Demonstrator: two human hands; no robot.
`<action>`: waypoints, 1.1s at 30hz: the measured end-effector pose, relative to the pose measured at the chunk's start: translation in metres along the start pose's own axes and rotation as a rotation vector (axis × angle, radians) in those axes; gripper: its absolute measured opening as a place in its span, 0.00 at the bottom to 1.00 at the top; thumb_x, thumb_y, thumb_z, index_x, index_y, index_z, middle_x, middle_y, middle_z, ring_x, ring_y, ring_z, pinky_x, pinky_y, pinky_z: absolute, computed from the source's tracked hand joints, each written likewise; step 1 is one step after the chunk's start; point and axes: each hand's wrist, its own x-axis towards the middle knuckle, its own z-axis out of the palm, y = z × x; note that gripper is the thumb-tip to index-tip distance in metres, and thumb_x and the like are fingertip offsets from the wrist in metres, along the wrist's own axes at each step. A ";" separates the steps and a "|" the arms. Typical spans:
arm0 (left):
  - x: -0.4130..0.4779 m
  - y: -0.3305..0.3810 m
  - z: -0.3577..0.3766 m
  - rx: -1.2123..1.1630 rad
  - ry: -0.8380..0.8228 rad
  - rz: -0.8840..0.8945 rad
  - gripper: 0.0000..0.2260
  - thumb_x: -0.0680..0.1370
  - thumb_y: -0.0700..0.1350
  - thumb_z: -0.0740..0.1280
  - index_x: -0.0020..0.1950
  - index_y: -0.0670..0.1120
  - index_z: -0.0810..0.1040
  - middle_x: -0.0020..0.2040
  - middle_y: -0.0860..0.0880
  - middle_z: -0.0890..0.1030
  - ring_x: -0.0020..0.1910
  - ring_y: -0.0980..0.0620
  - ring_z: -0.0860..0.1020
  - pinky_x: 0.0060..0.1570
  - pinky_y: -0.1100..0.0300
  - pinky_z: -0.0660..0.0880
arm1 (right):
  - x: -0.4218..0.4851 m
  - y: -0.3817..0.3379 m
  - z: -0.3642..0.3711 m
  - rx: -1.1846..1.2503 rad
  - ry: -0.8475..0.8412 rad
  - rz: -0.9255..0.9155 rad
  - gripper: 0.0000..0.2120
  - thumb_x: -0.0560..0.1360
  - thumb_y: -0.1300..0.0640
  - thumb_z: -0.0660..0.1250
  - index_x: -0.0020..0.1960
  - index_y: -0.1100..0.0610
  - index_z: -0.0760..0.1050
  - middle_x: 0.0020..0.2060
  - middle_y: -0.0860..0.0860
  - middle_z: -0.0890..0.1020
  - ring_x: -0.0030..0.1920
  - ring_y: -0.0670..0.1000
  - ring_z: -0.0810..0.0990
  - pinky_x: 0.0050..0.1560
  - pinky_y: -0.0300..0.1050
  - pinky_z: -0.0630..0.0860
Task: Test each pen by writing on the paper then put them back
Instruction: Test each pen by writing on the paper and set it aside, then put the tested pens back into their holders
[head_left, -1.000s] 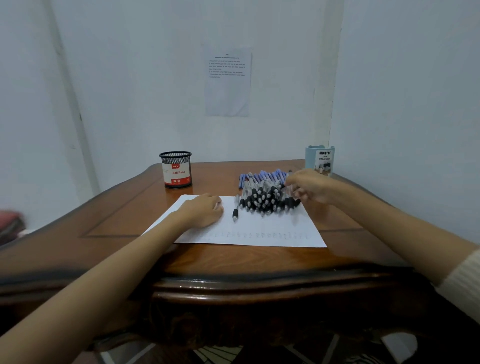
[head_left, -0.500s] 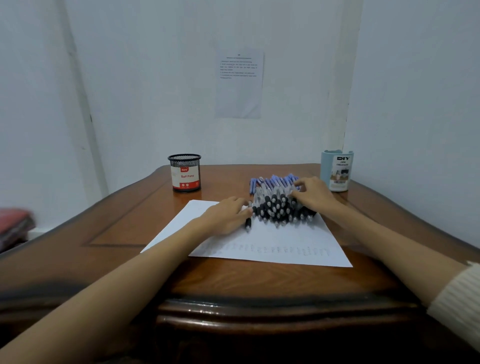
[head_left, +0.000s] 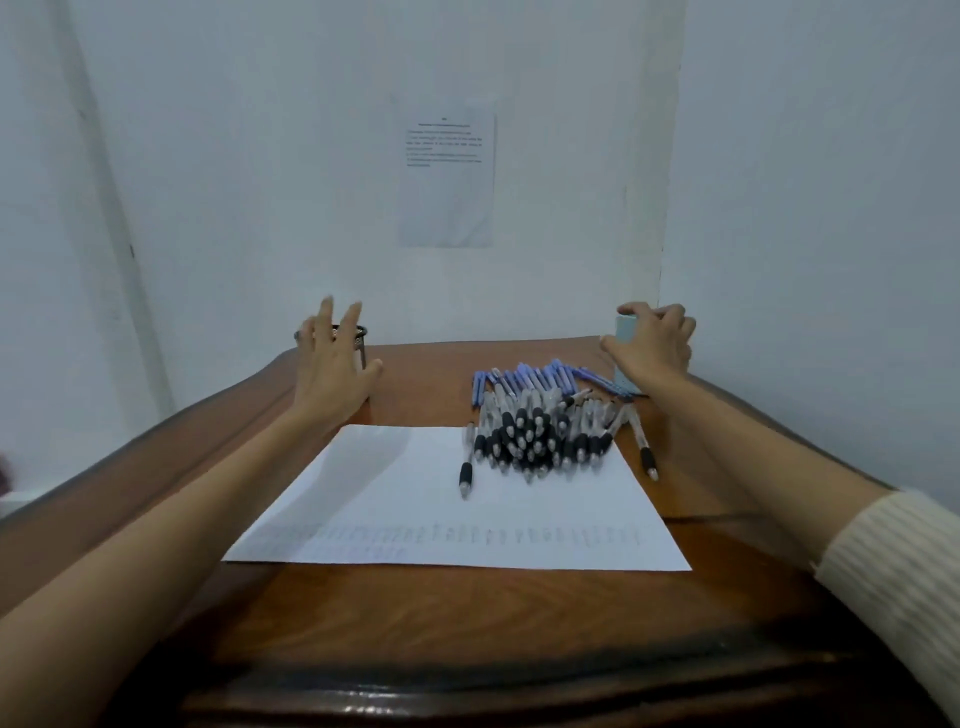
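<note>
Pile of pens (head_left: 540, 426): heaped on the far right part of the paper (head_left: 415, 509), black grips toward the viewer, blue ends beyond the far edge. One stray pen (head_left: 466, 467): on the paper, just left of the pile. Second stray pen (head_left: 644, 447): off the paper's right edge. Rows of faint test marks: along the paper's near edge. Right hand (head_left: 652, 345): beyond the paper's far right corner, fingers curled around a pale blue holder (head_left: 623, 332). Left hand (head_left: 332, 374): beyond the far left corner, fingers spread, grasping nothing, in front of a black mesh cup (head_left: 358, 338); contact not discernible. Wooden table (head_left: 467, 623): beneath the paper.
</note>
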 end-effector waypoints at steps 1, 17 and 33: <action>0.008 -0.006 -0.001 0.020 0.042 -0.034 0.33 0.76 0.45 0.65 0.76 0.47 0.51 0.77 0.43 0.45 0.74 0.41 0.44 0.71 0.47 0.47 | 0.007 0.003 -0.001 0.007 0.036 0.018 0.25 0.73 0.53 0.68 0.68 0.54 0.66 0.64 0.59 0.63 0.66 0.60 0.60 0.60 0.52 0.66; 0.070 -0.072 0.040 -0.527 -0.009 -0.654 0.41 0.65 0.43 0.78 0.69 0.38 0.58 0.64 0.42 0.72 0.63 0.44 0.71 0.64 0.47 0.68 | 0.062 0.049 0.029 0.212 -0.099 0.302 0.49 0.65 0.54 0.77 0.74 0.60 0.48 0.70 0.61 0.60 0.70 0.61 0.60 0.69 0.55 0.60; 0.055 -0.070 -0.015 -0.672 0.005 -0.634 0.36 0.64 0.45 0.78 0.68 0.42 0.66 0.64 0.45 0.74 0.61 0.46 0.74 0.52 0.49 0.76 | 0.038 0.006 0.014 0.468 -0.140 0.144 0.37 0.65 0.54 0.78 0.68 0.60 0.64 0.63 0.56 0.74 0.61 0.57 0.74 0.61 0.52 0.73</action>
